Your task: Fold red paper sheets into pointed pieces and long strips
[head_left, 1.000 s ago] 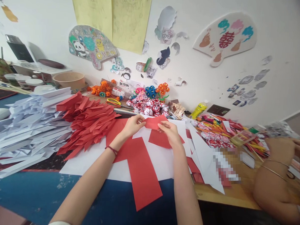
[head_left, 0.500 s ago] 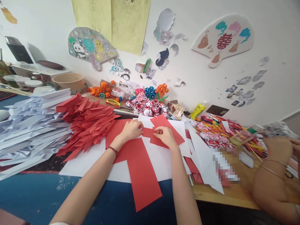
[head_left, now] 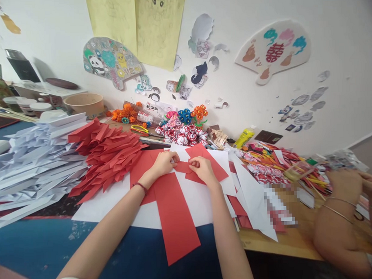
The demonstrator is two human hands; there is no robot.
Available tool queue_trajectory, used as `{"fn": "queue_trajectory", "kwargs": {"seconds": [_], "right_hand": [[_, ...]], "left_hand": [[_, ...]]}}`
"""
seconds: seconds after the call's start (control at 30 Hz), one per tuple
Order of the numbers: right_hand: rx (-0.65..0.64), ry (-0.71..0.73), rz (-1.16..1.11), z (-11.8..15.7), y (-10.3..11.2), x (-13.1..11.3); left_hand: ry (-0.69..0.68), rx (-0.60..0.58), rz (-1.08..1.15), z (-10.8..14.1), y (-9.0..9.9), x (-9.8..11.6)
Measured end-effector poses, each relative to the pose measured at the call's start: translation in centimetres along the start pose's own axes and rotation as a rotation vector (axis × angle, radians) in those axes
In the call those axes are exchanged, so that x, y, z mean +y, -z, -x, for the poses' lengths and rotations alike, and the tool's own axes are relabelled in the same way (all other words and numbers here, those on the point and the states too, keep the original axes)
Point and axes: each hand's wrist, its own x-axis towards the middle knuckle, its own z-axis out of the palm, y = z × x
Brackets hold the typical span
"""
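Note:
A small red paper strip (head_left: 183,167) stretches between my hands above the white sheets. My left hand (head_left: 164,162) pinches its left end, and my right hand (head_left: 202,168) pinches the right end. Under and beyond the right hand lies a red paper square (head_left: 213,163). A long red paper strip (head_left: 177,217) hangs over the front of the white paper (head_left: 146,216), below my left hand. Another red sheet (head_left: 141,165) lies partly beneath the left hand and wrist.
Folded red paper pieces (head_left: 110,152) and a big heap of folded white pieces (head_left: 40,161) sit left. Behind are paper flowers (head_left: 185,133) and a tan bowl (head_left: 84,103). At right, a co-worker's arm (head_left: 341,215) rests by loose white paper (head_left: 251,194) and coloured sticks.
Both hands stay pinched on the small red strip, which now looks narrower. The whole view has shifted slightly.

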Motion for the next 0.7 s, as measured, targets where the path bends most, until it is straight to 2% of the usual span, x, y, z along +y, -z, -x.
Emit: {"fn": "queue_trajectory", "kwargs": {"seconds": [0.23,0.5,0.7], "right_hand": [[0.042,0.082,0.140,0.3,0.0,-0.1],[0.018,0.229,0.276,1.0,-0.3,-0.8],[0.007,0.335,0.496,1.5,-0.2,-1.6]], "left_hand": [[-0.090,0.016,0.047,0.1,-0.2,-0.2],[-0.245,0.036,-0.166,0.8,-0.1,0.4],[-0.334,-0.051,-0.340,1.3,0.4,1.2]]}}
